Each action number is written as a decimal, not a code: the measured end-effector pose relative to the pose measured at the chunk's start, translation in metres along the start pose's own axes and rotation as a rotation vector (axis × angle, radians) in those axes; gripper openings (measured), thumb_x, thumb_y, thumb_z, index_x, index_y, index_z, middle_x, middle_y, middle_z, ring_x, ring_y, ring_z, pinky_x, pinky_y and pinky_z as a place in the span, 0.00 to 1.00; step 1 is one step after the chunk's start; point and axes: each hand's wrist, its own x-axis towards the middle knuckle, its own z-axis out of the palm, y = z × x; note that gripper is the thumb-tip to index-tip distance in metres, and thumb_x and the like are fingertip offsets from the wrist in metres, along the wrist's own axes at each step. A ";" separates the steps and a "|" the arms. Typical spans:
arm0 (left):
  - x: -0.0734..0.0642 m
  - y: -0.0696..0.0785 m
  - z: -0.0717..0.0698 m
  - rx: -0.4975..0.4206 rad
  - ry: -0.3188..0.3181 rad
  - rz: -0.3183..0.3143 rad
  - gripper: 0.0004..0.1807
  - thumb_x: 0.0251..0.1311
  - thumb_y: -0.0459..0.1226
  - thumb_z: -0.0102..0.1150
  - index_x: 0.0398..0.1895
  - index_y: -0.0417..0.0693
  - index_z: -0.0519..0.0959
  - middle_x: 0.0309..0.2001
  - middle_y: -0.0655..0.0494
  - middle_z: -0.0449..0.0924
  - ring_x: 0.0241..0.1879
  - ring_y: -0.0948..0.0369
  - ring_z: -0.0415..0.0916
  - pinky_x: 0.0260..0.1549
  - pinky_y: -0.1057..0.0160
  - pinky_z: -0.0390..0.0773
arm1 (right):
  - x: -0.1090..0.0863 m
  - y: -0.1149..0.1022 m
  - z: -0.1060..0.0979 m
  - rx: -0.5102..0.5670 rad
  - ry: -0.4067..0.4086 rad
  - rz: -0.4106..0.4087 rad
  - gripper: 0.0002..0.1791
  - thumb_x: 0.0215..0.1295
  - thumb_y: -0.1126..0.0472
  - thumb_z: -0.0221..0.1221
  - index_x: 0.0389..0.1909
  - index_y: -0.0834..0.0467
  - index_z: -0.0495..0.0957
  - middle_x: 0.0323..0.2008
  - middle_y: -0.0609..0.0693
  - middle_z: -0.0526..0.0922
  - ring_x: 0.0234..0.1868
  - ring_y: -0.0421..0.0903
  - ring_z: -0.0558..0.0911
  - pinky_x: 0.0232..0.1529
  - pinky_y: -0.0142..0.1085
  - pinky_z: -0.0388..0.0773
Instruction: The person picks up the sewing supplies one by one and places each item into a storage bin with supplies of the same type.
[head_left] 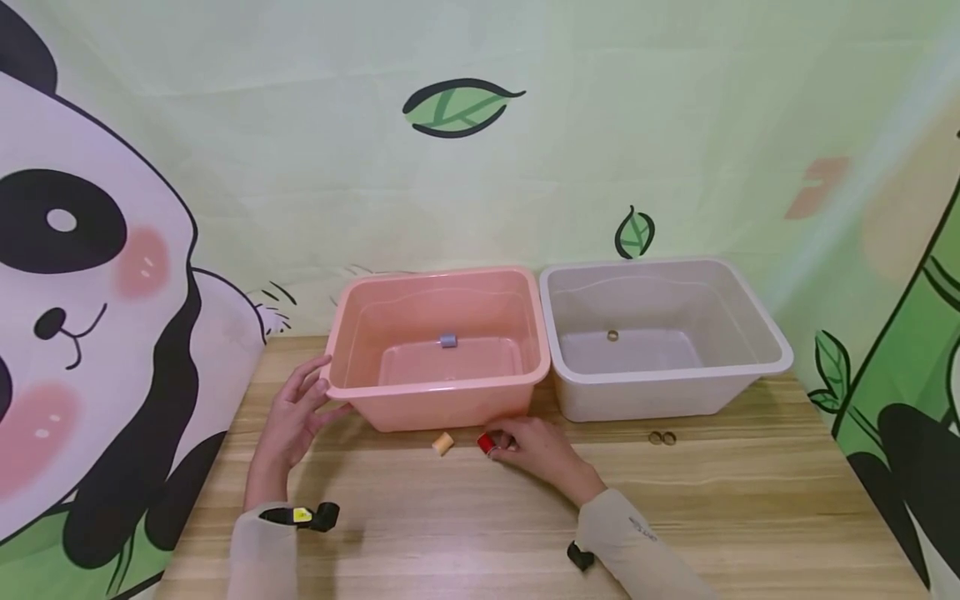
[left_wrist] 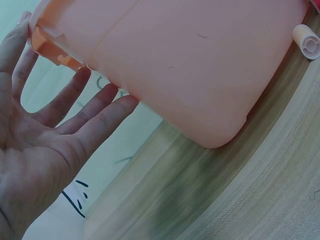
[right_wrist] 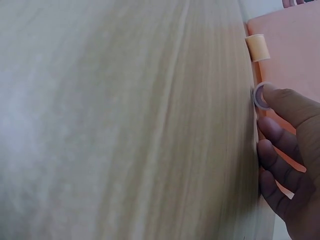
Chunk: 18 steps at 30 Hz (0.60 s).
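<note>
Sleeve (head_left: 633,546) foremost, my right hand (head_left: 542,450) pinches a red spool (head_left: 485,443) towards the table's (head_left: 450,533) far edge, spread left hand (head_left: 292,417) touching the pink tub (head_left: 435,407): likely pick-up; lift next.

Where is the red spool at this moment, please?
In the head view, the red spool is pinched by the right hand, in front of the pink bin and just right of the pale orange spool.
</note>
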 end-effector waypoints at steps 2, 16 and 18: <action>0.001 0.000 0.000 0.001 0.003 0.002 0.23 0.77 0.35 0.49 0.73 0.53 0.67 0.67 0.54 0.68 0.57 0.57 0.80 0.50 0.48 0.83 | 0.000 -0.001 -0.001 0.003 -0.003 0.000 0.17 0.63 0.47 0.70 0.51 0.47 0.84 0.31 0.36 0.81 0.33 0.34 0.79 0.32 0.29 0.76; 0.000 0.002 0.002 0.028 0.007 -0.006 0.24 0.77 0.37 0.50 0.73 0.53 0.66 0.69 0.53 0.66 0.58 0.57 0.79 0.51 0.47 0.83 | -0.002 -0.002 -0.003 -0.024 -0.050 -0.020 0.18 0.62 0.46 0.70 0.51 0.46 0.84 0.34 0.39 0.81 0.36 0.36 0.78 0.34 0.29 0.74; -0.001 0.002 0.002 0.025 0.007 -0.005 0.23 0.77 0.37 0.50 0.73 0.54 0.67 0.69 0.53 0.66 0.58 0.57 0.79 0.51 0.47 0.83 | -0.002 -0.001 -0.002 -0.028 -0.046 -0.028 0.18 0.63 0.46 0.70 0.51 0.46 0.85 0.34 0.39 0.81 0.36 0.36 0.79 0.34 0.29 0.74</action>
